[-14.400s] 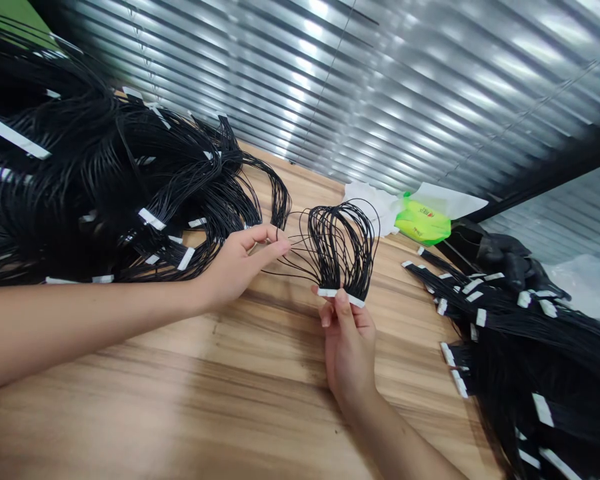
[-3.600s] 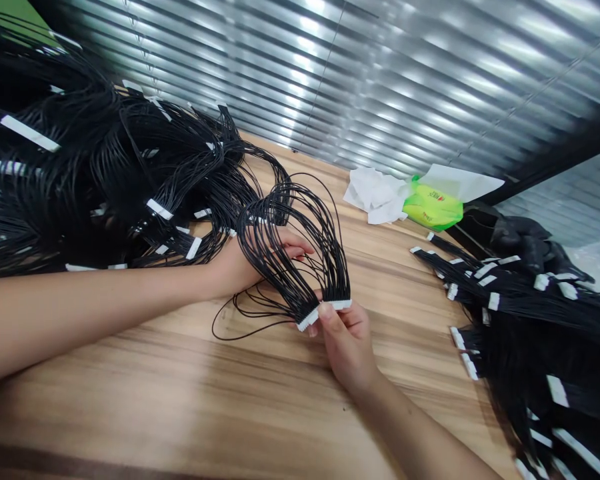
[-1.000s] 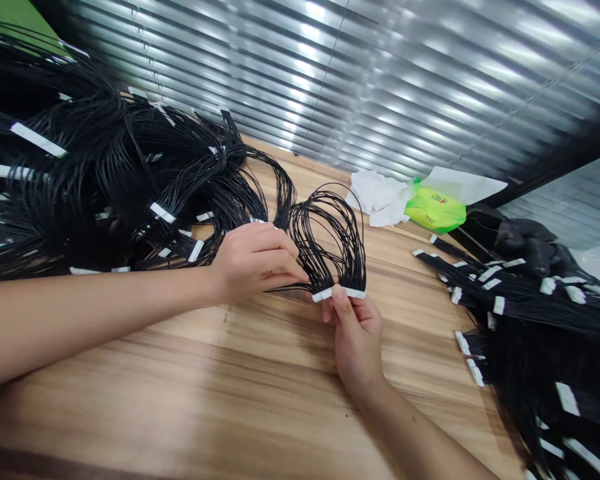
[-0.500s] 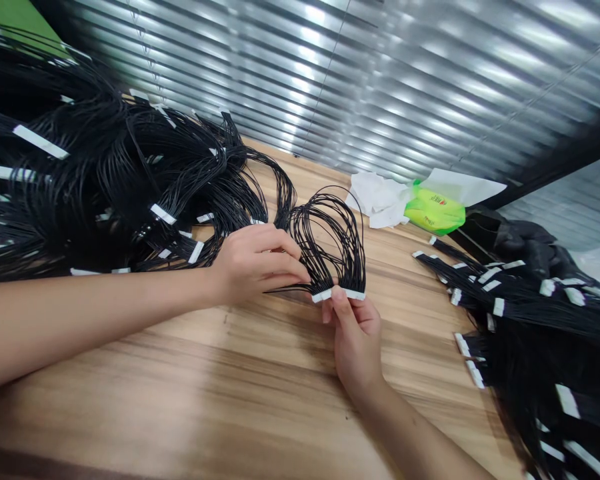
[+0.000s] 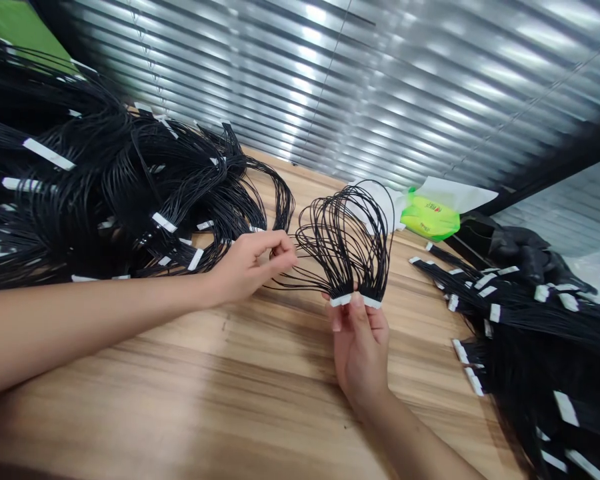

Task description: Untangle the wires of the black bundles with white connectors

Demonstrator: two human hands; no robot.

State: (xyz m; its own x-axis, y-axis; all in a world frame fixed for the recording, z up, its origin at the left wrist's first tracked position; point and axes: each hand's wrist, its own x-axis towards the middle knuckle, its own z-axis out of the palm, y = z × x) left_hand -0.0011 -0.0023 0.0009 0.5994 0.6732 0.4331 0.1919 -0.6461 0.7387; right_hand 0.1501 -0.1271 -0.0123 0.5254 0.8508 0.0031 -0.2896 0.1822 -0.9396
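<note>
My right hand (image 5: 363, 353) grips the white connectors (image 5: 341, 300) of a black wire harness (image 5: 347, 233), thumb pressed on the near side. Two white connector pieces show, one on each side of the thumb. The harness wires rise from them and bend over in upright loops. To the left, my left hand (image 5: 260, 263) has its fingers curled in against the thumb, beside the loose wires at the harness's left side. Whether a wire is pinched in it is too small to make out.
A large heap of black wire harnesses (image 5: 105, 200) with white connectors covers the left. More harnesses (image 5: 525, 347) lie along the right edge. A green tissue pack (image 5: 430, 217) and white paper (image 5: 455, 190) lie near the corrugated metal wall (image 5: 300, 80), behind the wooden table (image 5: 220, 400).
The wire loops in my right hand have spread and shifted slightly right, and the connectors have closed toward each other. My left hand has drawn back leftward from the connectors, its fingers curling.
</note>
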